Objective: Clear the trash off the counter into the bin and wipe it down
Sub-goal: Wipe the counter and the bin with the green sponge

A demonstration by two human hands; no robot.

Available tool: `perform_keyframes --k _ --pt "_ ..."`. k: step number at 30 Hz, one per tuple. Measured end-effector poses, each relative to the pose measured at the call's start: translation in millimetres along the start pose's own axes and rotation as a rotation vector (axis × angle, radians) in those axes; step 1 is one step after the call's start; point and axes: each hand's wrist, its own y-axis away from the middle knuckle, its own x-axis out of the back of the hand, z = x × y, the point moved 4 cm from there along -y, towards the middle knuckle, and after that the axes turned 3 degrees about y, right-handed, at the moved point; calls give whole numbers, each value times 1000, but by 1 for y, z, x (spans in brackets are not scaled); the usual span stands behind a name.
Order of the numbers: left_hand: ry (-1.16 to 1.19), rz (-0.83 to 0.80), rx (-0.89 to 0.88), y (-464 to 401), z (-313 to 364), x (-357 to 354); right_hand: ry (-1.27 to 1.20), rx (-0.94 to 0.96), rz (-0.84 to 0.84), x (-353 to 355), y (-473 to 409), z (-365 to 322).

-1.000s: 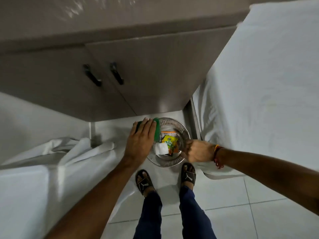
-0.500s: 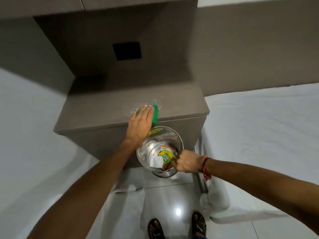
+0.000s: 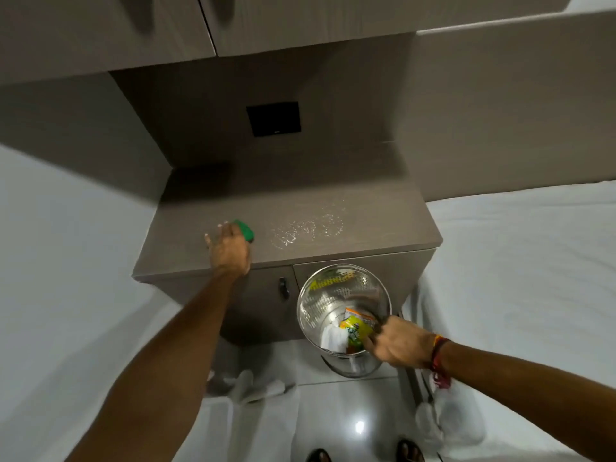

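Observation:
The grey-brown counter (image 3: 366, 208) is a cabinet top between two white beds. My left hand (image 3: 229, 251) presses a green sponge (image 3: 245, 230) flat on the counter's left front part. A wet, foamy patch (image 3: 308, 230) glistens to the right of the sponge. My right hand (image 3: 396, 341) grips the rim of a perforated metal bin (image 3: 320, 305), held tilted in the air in front of the cabinet. Inside the bin lie a yellow-green snack wrapper (image 3: 356, 328) and white crumpled paper (image 3: 333, 338).
A black wall plate (image 3: 274, 119) sits on the back panel above the counter. Cabinets hang overhead. White beds (image 3: 520, 278) flank both sides. A cabinet door handle (image 3: 283, 287) is below the counter. My sandalled feet (image 3: 410, 453) stand on glossy floor tiles.
The view has tipped up from the floor to the counter. My left hand slid the sponge leftwards across the counter, leaving the wet patch behind. The bin stays in my right hand.

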Motion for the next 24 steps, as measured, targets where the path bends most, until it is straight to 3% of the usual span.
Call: perform_keyframes --k 5,8,10,13,21,24 --pt "300 -28 -37 -33 8 -25 47 -57 256 4 -1 -1" --pt "423 -23 -42 -52 30 -33 7 -114 266 5 -5 0" --pt "442 -49 -91 -57 48 -38 1 -134 190 -4 -9 -1" --pt "491 -100 -167 -49 72 -49 -82 -113 -113 -24 -16 -3" --pt "679 -174 -284 26 121 -69 -130 -69 -167 -39 -34 -2" --pt "577 -133 -392 73 129 -84 -113 -96 -256 -33 -35 4"
